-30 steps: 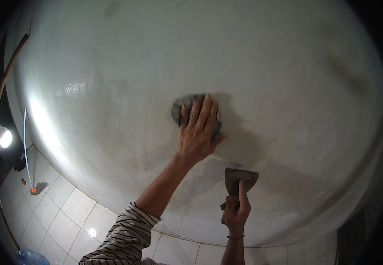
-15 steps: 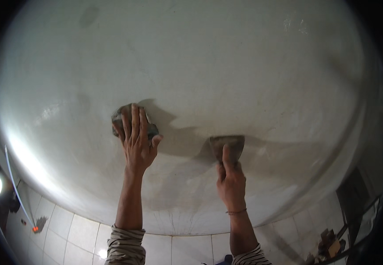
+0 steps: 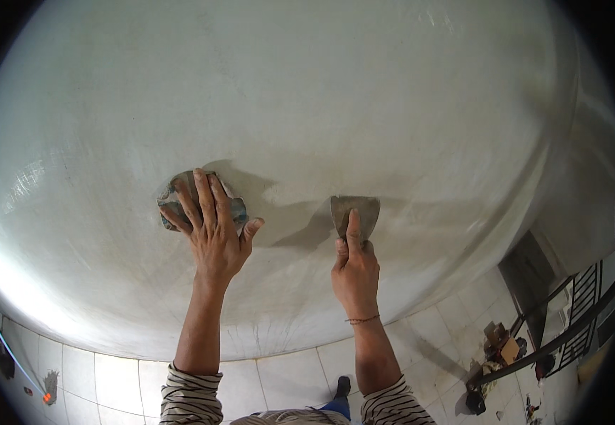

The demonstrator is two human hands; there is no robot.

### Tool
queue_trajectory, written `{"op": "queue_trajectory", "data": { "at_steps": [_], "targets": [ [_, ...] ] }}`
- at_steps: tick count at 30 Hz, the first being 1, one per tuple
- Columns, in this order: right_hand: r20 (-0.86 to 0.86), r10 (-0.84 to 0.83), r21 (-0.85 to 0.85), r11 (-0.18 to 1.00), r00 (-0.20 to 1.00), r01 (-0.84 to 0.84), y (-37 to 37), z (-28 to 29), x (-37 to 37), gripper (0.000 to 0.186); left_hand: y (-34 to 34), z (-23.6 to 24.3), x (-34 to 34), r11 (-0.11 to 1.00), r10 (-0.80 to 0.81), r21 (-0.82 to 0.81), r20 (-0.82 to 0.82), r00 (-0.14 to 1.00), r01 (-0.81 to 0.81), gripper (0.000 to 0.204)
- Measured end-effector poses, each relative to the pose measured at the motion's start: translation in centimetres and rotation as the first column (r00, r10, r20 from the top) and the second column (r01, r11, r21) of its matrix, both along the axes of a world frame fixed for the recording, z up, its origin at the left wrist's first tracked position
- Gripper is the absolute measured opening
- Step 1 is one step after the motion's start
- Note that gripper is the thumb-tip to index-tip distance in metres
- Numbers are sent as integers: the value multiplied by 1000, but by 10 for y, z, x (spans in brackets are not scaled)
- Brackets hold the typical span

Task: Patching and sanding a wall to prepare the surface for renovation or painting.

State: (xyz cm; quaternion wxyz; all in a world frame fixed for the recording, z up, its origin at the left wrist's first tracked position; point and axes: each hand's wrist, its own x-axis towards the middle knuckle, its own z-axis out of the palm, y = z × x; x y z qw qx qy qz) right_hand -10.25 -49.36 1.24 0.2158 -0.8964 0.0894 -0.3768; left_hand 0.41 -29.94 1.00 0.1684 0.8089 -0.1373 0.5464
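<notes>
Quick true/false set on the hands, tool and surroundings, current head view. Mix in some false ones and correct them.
1. The left hand lies spread over a crumpled wad against the wall. True.
2. The right hand has its index finger along the blade of a scraper. True.
3. A bracelet circles the left wrist. False: it is on the right wrist.
4. Both sleeves are plain. False: both are striped.
5. The floor is tiled. True.
6. The scraper is left of the wad. False: it is to the right.
</notes>
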Motion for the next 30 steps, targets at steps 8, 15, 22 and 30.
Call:
{"op": "queue_trajectory", "data": {
  "at_steps": [8,15,22,30],
  "targets": [
    [48,-19,8,1000,999,19,2,-5,11,59,0,6,5,999,-36,-21,33,999,37,88],
    [46,-29,27,999,999,28,11,6,4,58,3,2,0,1000,-11,17,31,999,11,89],
    [21,-29,-10,1000,999,29,13,9,-4,59,5,-1,-2,999,-4,48,35,999,3,88],
    [-16,7,-35,999,1000,-8,-1,4,-3,59,1,3,-1,1000,9,-3,24,1000,-9,86]
  ]
}}
